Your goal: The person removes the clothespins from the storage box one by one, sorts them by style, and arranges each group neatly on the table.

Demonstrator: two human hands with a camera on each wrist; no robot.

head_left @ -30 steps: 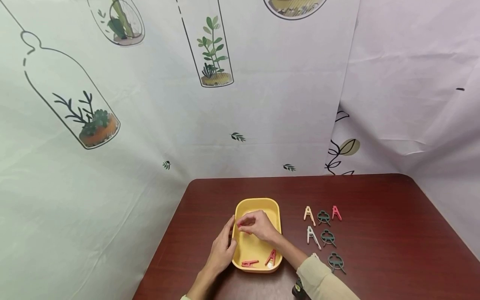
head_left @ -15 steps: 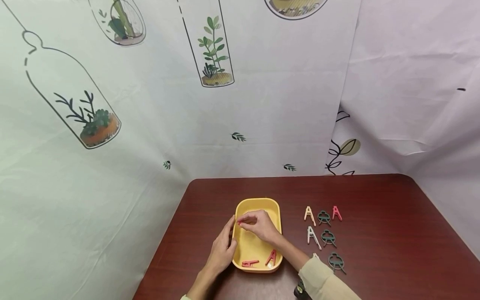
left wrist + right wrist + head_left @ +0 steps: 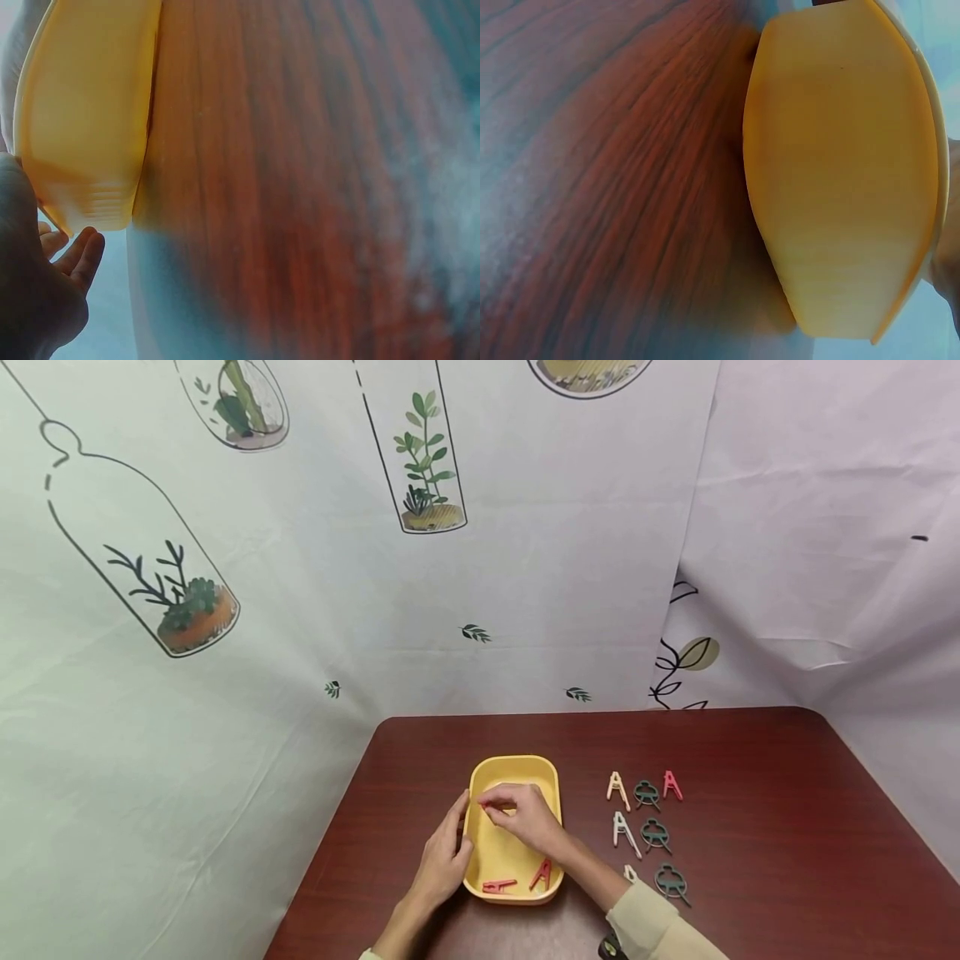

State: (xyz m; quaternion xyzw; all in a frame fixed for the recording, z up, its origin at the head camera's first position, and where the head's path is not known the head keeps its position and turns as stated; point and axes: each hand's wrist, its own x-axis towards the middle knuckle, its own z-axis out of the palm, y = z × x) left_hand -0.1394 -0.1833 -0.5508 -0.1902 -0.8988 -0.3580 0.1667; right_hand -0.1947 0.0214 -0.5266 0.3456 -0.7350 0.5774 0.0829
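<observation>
In the head view, a yellow plastic box stands on the table. My left hand rests along its left rim, fingers fairly straight; the left wrist view shows fingertips beside the outer wall. Over the box's far half, my right hand pinches a red clothespin between thumb and fingers, mostly covered by them. Two more red clothespins lie near the box's close end, one flat at left and a clothespin at right. The right wrist view shows the box's outer wall.
Right of the box lie a cream clothespin, a white clothespin, another pale clothespin beside my sleeve, a pink clothespin and three round green clips, the closest clip lowest. A printed cloth hangs behind the table.
My right hand has shifted slightly to the right over the box, the red clothespin still in its fingers. My left hand and the box look unchanged.
</observation>
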